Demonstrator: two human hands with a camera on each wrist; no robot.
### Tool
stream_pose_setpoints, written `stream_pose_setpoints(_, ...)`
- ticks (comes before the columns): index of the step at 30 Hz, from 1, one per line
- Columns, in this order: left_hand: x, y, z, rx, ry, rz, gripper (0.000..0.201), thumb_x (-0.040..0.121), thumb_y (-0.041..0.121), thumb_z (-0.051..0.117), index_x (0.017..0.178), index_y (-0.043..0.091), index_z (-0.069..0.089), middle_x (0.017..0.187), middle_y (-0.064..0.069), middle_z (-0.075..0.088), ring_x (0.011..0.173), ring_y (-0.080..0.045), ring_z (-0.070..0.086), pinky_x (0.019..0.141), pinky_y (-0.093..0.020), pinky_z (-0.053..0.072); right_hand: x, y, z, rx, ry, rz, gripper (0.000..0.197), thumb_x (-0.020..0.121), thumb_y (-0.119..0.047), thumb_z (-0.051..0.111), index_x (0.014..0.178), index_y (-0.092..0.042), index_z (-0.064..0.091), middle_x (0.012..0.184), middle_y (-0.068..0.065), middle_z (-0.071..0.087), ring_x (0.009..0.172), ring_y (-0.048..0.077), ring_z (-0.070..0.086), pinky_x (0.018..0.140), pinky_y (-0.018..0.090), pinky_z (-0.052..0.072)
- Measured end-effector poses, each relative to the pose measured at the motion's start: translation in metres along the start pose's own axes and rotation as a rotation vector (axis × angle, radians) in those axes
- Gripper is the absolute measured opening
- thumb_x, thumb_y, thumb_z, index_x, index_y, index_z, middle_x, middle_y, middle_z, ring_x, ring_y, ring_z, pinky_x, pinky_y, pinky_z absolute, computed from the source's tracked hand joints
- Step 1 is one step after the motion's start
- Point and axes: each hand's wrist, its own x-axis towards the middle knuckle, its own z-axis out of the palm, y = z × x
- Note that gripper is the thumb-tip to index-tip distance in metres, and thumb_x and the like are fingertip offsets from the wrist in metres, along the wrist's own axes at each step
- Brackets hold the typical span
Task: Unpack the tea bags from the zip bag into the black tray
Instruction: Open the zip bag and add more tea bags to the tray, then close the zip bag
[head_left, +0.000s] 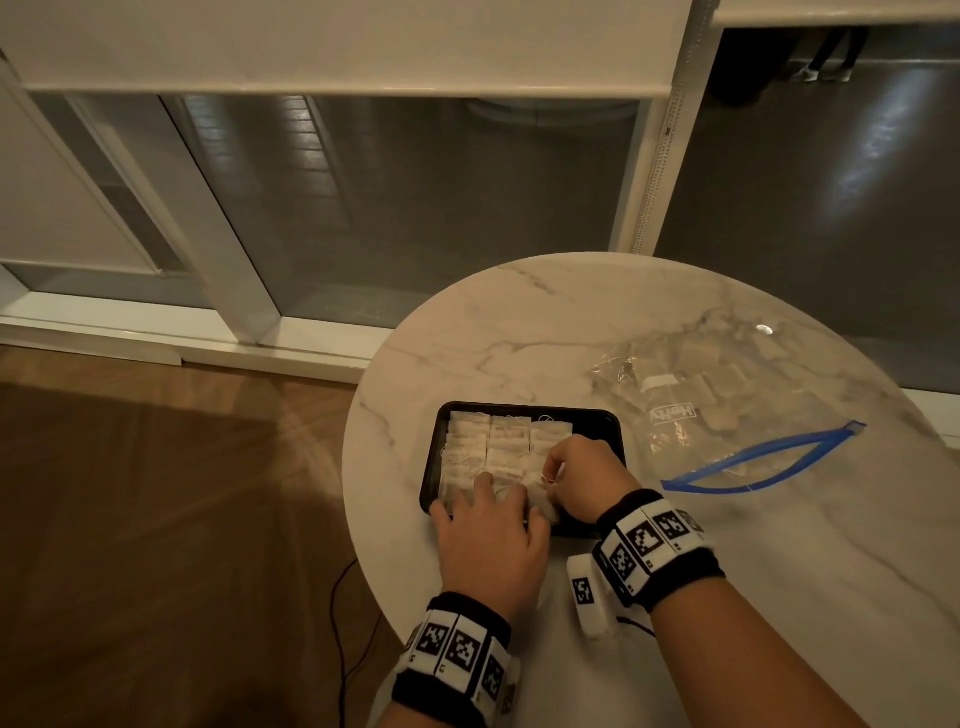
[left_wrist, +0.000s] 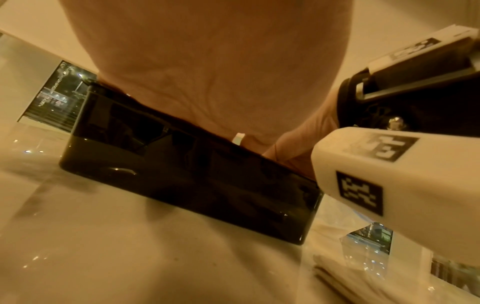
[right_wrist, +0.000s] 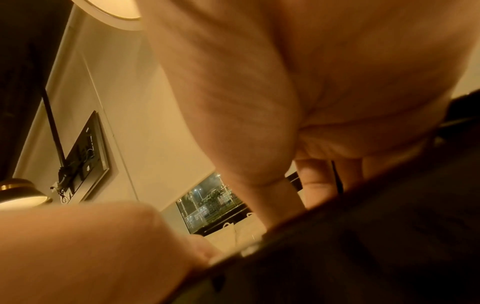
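Note:
The black tray (head_left: 597, 422) sits on the marble table, near the front, with rows of white tea bags (head_left: 491, 447) filling its left and middle. My left hand (head_left: 485, 501) lies flat over the tea bags at the tray's near edge, fingers stretched out and pressing on them. My right hand (head_left: 558, 475) is just to the right of it, fingers curled, pinching a tea bag (head_left: 543, 501) at the near right of the rows. The clear zip bag (head_left: 727, 405) lies open to the right with several tea bags inside. The left wrist view shows the tray's outer wall (left_wrist: 182, 174).
The round marble table (head_left: 545, 332) ends close to the left of the tray, with wooden floor (head_left: 182, 493) and a cable (head_left: 337, 623) below. The bag's blue zip strip (head_left: 763, 462) lies right of my right hand. A glass door (head_left: 415, 208) stands behind the table.

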Motion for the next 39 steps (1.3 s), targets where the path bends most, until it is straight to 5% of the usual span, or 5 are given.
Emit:
stream_pose_setpoints(14,-0.002,0.000,-0.003,-0.043,0.017,0.003,0.048,0.094,0.049,0.022,0.112,0.037,0.065,0.142,-0.004,0.051,0.121,-0.031,0.051,0.105,-0.053,0.027,-0.002,0.006,0.001,0.095,0.107,-0.011,0.024,0.088,-0.012,0.069,0.110,-0.020,0.065,0.112,0.002,0.062,0.098,0.017,0.061,0.085,0.025,0.050)
stream_pose_setpoints(18,-0.004,0.000,-0.008,-0.022,-0.002,0.012,0.064,0.089,0.051,0.010,0.115,0.035,0.066,0.146,-0.003,0.047,0.125,-0.031,0.048,0.106,-0.053,0.025,-0.017,0.016,-0.012,0.332,0.277,-0.089,0.019,0.091,-0.017,0.069,0.108,-0.023,0.065,0.100,-0.006,0.064,0.093,0.013,0.064,0.081,0.025,0.053)
stream_pose_setpoints(25,-0.004,0.001,-0.008,-0.043,-0.010,0.010,0.039,0.100,0.048,0.028,0.130,0.034,0.049,0.148,0.002,0.042,0.129,-0.023,0.044,0.107,-0.048,0.029,-0.055,0.053,-0.043,0.830,0.483,-0.025,0.014,0.089,-0.016,0.073,0.101,-0.021,0.068,0.091,0.000,0.071,0.086,0.018,0.071,0.076,0.043,0.063)
stream_pose_setpoints(35,0.001,0.019,-0.014,-0.125,0.067,0.074,0.043,0.100,0.046,0.041,0.141,0.034,0.044,0.156,0.000,0.033,0.145,-0.025,0.022,0.117,-0.049,0.023,-0.078,0.121,-0.055,0.650,0.689,0.166,0.025,0.086,-0.025,0.071,0.066,-0.017,0.060,0.061,0.000,0.063,0.065,0.021,0.063,0.063,0.038,0.053)
stream_pose_setpoints(39,0.003,0.059,-0.029,-0.230,0.060,0.338,0.038,0.100,0.041,0.045,0.139,0.042,0.045,0.156,0.006,0.031,0.145,-0.019,0.020,0.117,-0.043,0.022,-0.079,0.134,-0.057,0.010,0.639,0.269,0.009,0.089,-0.019,0.058,0.091,-0.018,0.067,0.096,0.004,0.064,0.097,0.026,0.058,0.074,0.039,0.053)
